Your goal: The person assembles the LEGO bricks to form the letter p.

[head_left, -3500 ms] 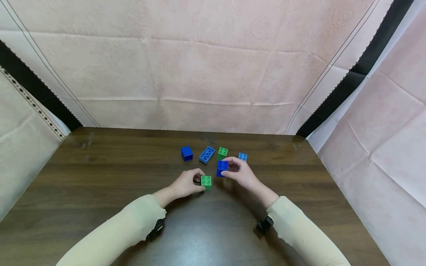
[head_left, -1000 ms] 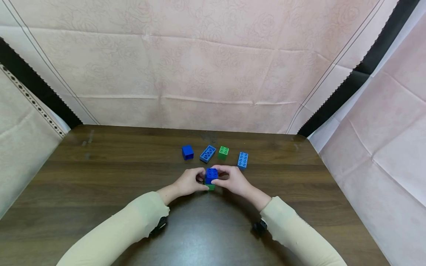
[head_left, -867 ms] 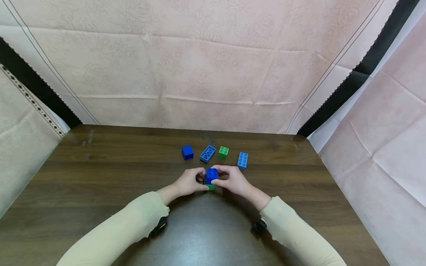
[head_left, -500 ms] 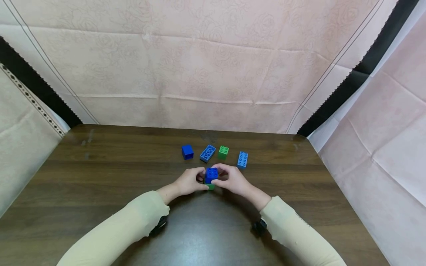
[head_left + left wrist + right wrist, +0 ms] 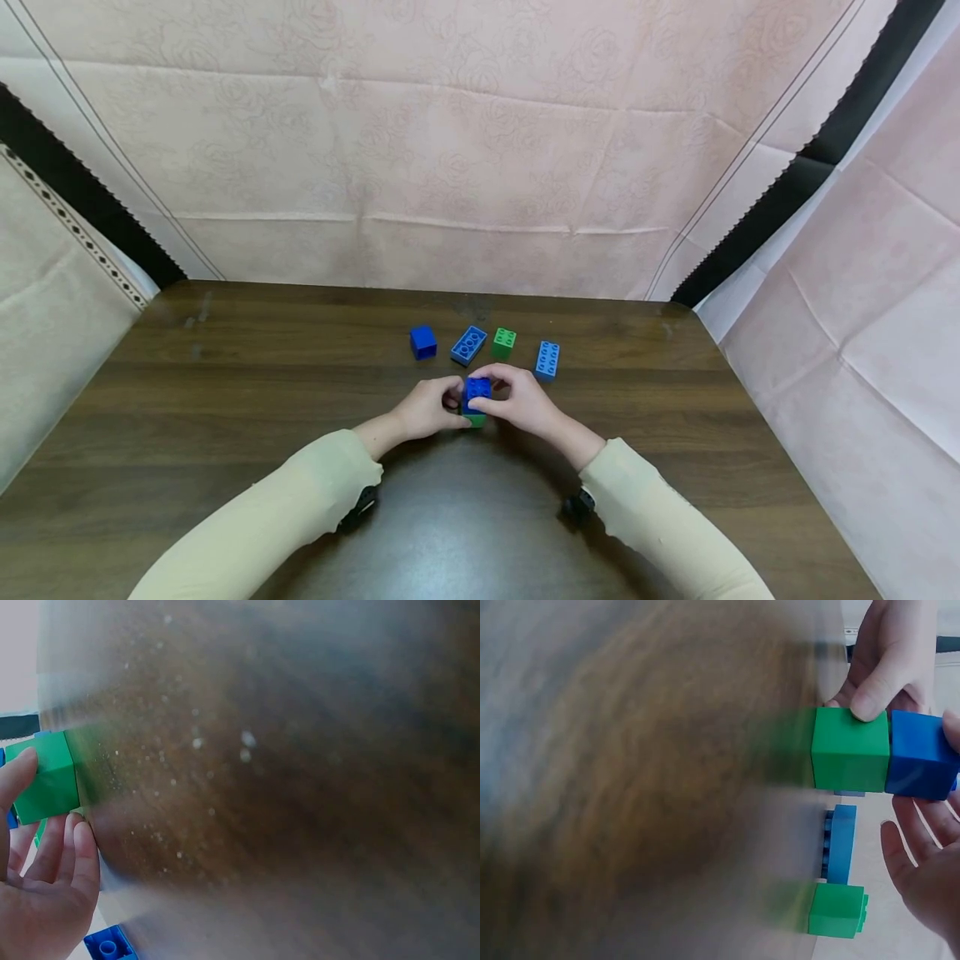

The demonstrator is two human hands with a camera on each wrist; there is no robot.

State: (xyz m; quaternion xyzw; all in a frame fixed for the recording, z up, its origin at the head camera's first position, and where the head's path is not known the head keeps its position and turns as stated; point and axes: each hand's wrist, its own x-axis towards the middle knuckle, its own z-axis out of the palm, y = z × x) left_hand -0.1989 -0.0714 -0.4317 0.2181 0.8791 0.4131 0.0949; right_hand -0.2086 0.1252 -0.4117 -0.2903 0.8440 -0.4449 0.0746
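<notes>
In the head view, a dark-blue toy brick sits on top of a green brick at mid-table. My left hand pinches the green brick between thumb and fingers. From the other side my right hand grips the blue brick, its thumb across the near face. The right wrist view shows the green brick on the table and the blue brick lined up with it, a thin dark seam between them. Whether they are fully pressed together, I cannot tell.
Behind the hands lie a dark-blue brick, a longer blue brick, a second green brick and a lighter blue brick. The brown wooden table ends at a pale cloth backdrop.
My right hand has brought the blue brick left from beside the green one onto its top. Over the last half second the right thumb has shifted left across the blue brick; the left hand stays put.
</notes>
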